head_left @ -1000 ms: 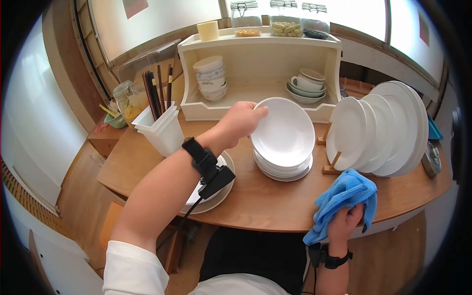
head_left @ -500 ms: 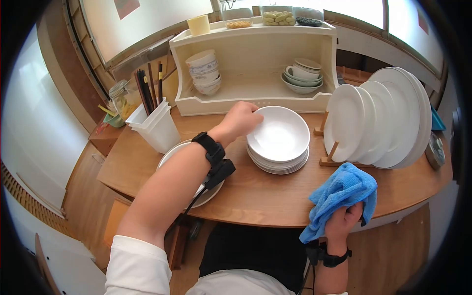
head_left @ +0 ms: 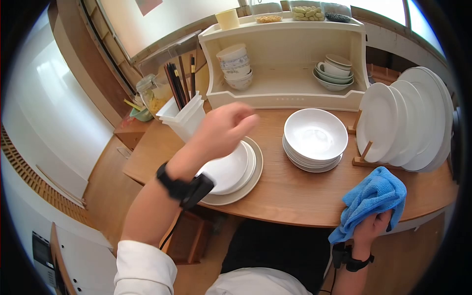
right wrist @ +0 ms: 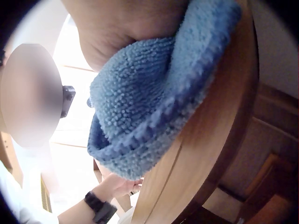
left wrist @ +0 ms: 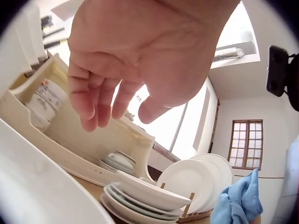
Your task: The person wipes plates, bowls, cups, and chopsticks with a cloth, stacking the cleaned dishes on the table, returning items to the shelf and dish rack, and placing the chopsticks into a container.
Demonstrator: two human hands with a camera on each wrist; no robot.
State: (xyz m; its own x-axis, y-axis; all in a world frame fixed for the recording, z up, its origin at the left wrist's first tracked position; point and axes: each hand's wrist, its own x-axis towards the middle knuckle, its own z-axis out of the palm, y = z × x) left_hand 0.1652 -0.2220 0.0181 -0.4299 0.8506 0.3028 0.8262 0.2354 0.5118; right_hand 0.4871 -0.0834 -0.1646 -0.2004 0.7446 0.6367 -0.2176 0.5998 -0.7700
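In the head view my left hand (head_left: 227, 129) hovers over the near left of the table with nothing in it, its fingers loosely bent in the left wrist view. Below it, white plates (head_left: 223, 172) lie stacked on a larger beige-rimmed plate (head_left: 259, 156). To its right, a white shallow bowl (head_left: 315, 133) sits on top of a pile of white dishes (head_left: 314, 167). My right hand (head_left: 369, 227) grips a bunched blue cloth (head_left: 376, 192) at the table's front right edge. In the right wrist view the cloth (right wrist: 135, 88) hides most of the fingers.
A wooden rack (head_left: 364, 156) holds several upright white plates (head_left: 377, 123) on the right. Behind stands a cream shelf (head_left: 285, 101) with patterned bowls (head_left: 235, 66) and green bowls with a cup (head_left: 334, 73). A white container (head_left: 184, 118) with chopsticks stands at back left.
My left hand has set the white bowl down on the pile, let go and moved left over the plates. The right hand keeps its hold on the cloth. The head view has shifted.
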